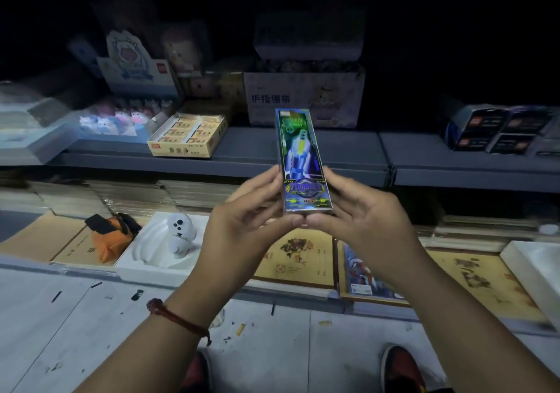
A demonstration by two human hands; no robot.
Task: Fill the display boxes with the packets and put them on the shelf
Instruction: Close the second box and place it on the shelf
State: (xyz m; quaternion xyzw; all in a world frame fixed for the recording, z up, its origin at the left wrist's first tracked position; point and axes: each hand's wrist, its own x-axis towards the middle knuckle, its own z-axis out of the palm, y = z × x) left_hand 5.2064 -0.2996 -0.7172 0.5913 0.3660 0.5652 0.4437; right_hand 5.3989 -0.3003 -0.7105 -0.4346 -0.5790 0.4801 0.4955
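Note:
A long, narrow, shiny display box [302, 162] with blue, green and purple print is held up in front of the grey shelf [257, 153], its far end pointing at the shelf. My left hand [242, 226] grips its near left side and my right hand [360, 220] grips its near right side, fingers curled under its near end. The box's top face is shut, so its contents are hidden.
On the shelf stand a yellow open box of small packs [189, 136], a tray of small cow figures [115, 119], a cardboard carton [303, 98] and dark boxes [497, 129] at the right. Below lie stacked books, a white plush [178, 235] and an orange item [112, 235].

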